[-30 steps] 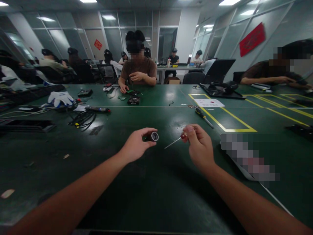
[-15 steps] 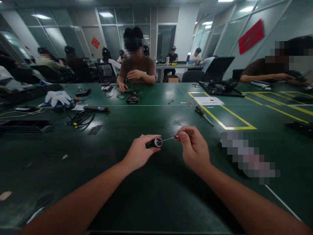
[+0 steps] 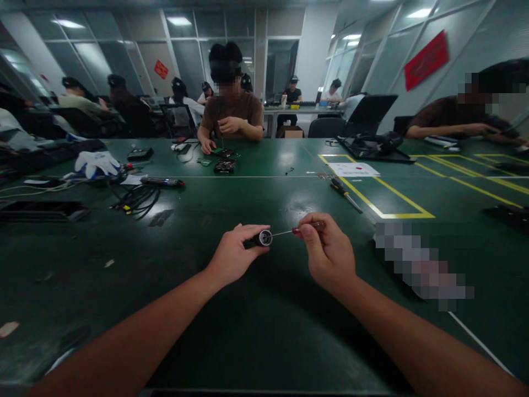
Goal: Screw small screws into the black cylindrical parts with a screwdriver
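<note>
Between the thumb and fingers of my left hand (image 3: pixel 235 251) is a short black cylinder (image 3: pixel 264 237) with a silver rim, its open end turned to the right and toward me. What kind of part it is cannot be made out. My right hand (image 3: pixel 328 251) grips a thin screwdriver (image 3: pixel 284 232) by its reddish handle. The metal shaft points left, and its tip reaches into the cylinder's open end. Whether the tip touches anything inside is too small to see. Both hands are above the green table (image 3: pixel 264 342).
A yellow-black screwdriver (image 3: pixel 347 194) lies beyond my right hand, beside a yellow tape outline (image 3: pixel 403 201). Coiled black cables (image 3: pixel 138 199) and white gloves (image 3: pixel 97 164) lie at left. A blurred-out object (image 3: pixel 417 264) lies at right. Across the table a person (image 3: pixel 231 113) handles small electronic parts.
The cylinder and my left hand have shifted very slightly left. The screwdriver has moved a little left with it, its handle turned slightly in my fingers.
</note>
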{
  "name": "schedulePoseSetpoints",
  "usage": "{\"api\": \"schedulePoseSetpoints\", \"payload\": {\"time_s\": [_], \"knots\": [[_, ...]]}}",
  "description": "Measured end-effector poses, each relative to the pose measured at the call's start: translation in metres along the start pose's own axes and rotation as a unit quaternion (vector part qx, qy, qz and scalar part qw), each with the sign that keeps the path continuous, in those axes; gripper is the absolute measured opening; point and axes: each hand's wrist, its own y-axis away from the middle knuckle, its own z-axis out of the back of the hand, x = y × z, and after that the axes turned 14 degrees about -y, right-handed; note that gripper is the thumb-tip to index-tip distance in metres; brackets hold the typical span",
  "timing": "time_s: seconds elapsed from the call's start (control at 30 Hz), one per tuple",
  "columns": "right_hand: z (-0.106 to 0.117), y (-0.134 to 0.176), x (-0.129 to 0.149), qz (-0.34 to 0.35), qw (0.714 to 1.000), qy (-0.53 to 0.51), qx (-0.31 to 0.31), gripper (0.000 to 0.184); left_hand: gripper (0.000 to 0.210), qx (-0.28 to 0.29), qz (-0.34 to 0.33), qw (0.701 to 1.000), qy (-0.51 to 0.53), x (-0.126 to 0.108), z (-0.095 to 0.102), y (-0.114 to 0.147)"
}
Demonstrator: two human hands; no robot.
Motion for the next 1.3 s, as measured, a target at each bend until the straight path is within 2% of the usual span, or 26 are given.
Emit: {"api": "schedulePoseSetpoints", "payload": {"time_s": [0.17, 0.3, 0.43, 0.57, 0.7, 0.83, 0.93, 1.13, 1.2, 1.3], "knots": [[0.000, 0.001, 0.001, -0.016, 1.000, -0.009, 0.024, 0.013, 0.044, 0.001, -0.007, 1.000, -0.024, 0.002, -0.002, 0.000], [0.000, 0.005, -0.002, -0.030, 0.996, -0.068, 0.046, 0.023, 0.043, -0.004, -0.031, 0.998, -0.046, 0.005, -0.005, 0.001], [0.000, 0.005, 0.000, -0.031, 0.993, -0.103, 0.049, 0.018, 0.045, -0.018, -0.043, 0.998, -0.047, 0.007, -0.006, 0.002], [-0.001, 0.001, 0.012, -0.015, 0.997, -0.068, 0.040, 0.026, 0.046, -0.021, -0.047, 0.998, -0.036, 0.010, -0.006, 0.002], [0.000, -0.004, 0.026, -0.004, 0.996, 0.000, 0.086, 0.021, 0.044, -0.032, -0.050, 0.998, -0.035, 0.014, -0.006, 0.001], [0.000, -0.009, 0.032, -0.013, 0.995, 0.027, 0.090, 0.013, 0.040, -0.057, -0.053, 0.996, -0.054, 0.016, -0.006, 0.000], [-0.004, -0.011, 0.028, -0.010, 0.997, 0.016, 0.081, 0.008, 0.039, -0.053, -0.054, 0.995, -0.058, 0.016, -0.006, 0.000], [-0.010, -0.007, 0.005, -0.063, 0.995, -0.072, 0.005, 0.021, 0.045, -0.051, -0.057, 0.995, -0.066, 0.017, -0.007, 0.000], [-0.008, -0.006, 0.001, -0.083, 0.993, -0.085, 0.010, 0.020, 0.045, -0.056, -0.056, 0.995, -0.061, 0.018, -0.008, -0.001], [-0.005, -0.005, 0.001, -0.107, 0.985, -0.126, 0.053, 0.019, 0.043, -0.064, -0.045, 0.996, -0.053, 0.021, -0.008, -0.002]]}}
